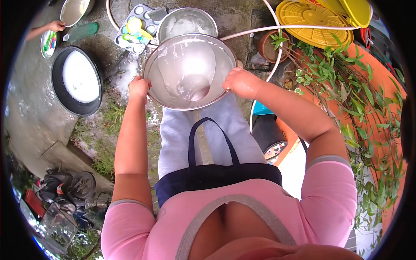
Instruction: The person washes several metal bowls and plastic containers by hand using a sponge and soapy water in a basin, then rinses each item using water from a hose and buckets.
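Observation:
A large metal basin [195,73] with water in it is held up in front of me, tilted. My left hand [139,87] grips its left rim, and my right hand [242,83] grips the right rim, the skin wet. Just beyond, partly covered by it, a second metal basin [187,22] holds water. Left of that lies a metal muffin tin [139,13] with a yellow measuring cup [134,25] and green and yellow spoons on it. A black tub [58,92] of white suds stands on the ground at the left.
A co-worker's hand [57,26] holds a bowl [74,11] at the upper left, near a green bottle [83,32] and a plate [45,48]. A pale hose [247,31] crosses the ground. Right are a clay pot [268,52], yellow lids [312,19], trailing plants and a black bucket [265,133].

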Tool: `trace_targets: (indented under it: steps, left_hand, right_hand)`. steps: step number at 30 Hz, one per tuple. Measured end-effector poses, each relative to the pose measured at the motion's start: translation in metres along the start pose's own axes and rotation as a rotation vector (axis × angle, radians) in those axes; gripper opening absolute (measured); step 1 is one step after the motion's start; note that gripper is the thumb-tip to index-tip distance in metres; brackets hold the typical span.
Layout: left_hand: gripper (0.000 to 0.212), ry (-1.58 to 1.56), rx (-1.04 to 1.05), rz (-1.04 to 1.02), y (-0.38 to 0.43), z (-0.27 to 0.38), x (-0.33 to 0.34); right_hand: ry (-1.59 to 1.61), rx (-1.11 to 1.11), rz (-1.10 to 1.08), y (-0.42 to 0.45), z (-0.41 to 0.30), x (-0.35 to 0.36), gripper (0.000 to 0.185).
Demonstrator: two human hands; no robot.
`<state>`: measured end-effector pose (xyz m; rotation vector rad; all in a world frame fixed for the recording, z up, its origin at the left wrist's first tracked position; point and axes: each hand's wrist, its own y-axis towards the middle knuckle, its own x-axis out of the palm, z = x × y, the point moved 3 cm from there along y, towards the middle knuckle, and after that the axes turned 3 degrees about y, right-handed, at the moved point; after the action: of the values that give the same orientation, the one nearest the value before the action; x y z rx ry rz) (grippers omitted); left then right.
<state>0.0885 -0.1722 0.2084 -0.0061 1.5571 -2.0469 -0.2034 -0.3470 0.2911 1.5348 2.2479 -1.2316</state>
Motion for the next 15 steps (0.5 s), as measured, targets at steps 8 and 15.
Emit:
trace_targets:
  steps: [8,15]
  left_hand:
    - [0.020,-0.009,-0.025,0.010,-0.056,-0.019,-0.012]
    - [0.017,0.009,-0.047,-0.052,-0.081,-0.020,-0.008]
  right_hand:
    - [0.615,0.201,-0.730,0.052,0.019,0.051,0.057]
    - [0.045,0.133,0.051,0.208,0.037,0.037,0.018]
